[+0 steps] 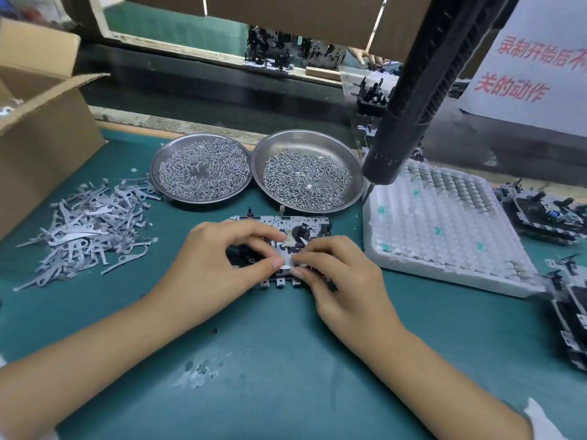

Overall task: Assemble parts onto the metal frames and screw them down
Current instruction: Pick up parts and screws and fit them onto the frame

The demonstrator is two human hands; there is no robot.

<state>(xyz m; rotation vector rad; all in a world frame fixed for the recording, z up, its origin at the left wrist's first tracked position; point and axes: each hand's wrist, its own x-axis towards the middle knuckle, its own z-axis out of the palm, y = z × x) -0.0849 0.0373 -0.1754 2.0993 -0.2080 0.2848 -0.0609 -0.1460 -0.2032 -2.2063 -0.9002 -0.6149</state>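
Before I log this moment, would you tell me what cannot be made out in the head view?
- Small part pinched between both hands' fingers: mostly covered, shape unclear.
- Metal frame: near half hidden under left hand and right hand.
- Hanging screwdriver: top cut off by the upper edge.
- Red-lettered sign: cut off at the right edge.

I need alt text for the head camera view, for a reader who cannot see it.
Both hands, the left hand and the right hand, pinch a small pale part onto a metal frame on a green table. Behind it stand two dishes of screws; an electric screwdriver hangs at right.
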